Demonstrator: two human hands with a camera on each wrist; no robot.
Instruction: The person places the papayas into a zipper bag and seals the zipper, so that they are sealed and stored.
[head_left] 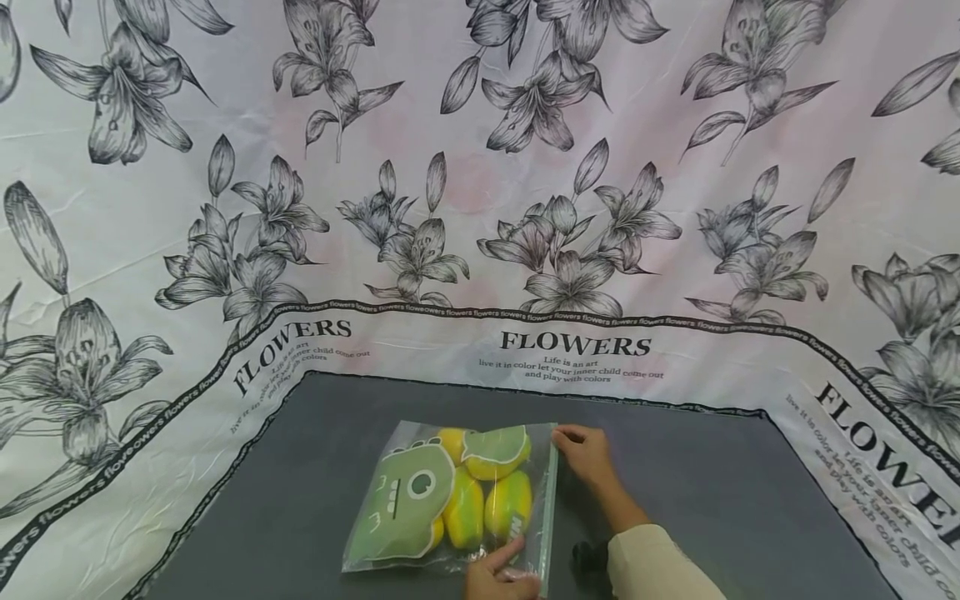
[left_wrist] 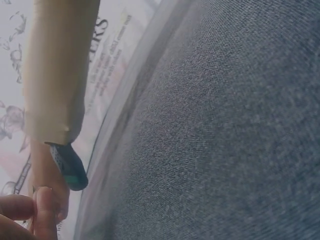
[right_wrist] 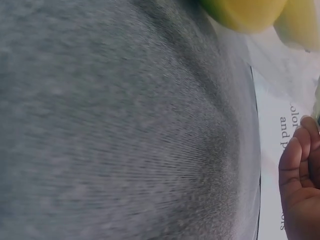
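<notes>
A clear plastic zip bag (head_left: 543,492) printed with a green cartoon monster lies at the front middle of the table. Inside it are several yellow and green fruits (head_left: 463,510) shaped like mangoes, partly hidden behind the print. At the far end of the bag's right-hand edge, the fingers and thumb of my right hand (head_left: 588,454) pinch the corner. My left hand (head_left: 501,577) grips the near end of that same edge, its thumb and finger together in the left wrist view. In the right wrist view, the right hand's fingers (right_wrist: 290,160) are curled.
A dark grey cloth covers the table (head_left: 285,492). White fabric with black flower drawings (head_left: 570,275) rises behind it and at both sides. A dark wrist device (left_wrist: 69,167) shows at the right sleeve (head_left: 660,562).
</notes>
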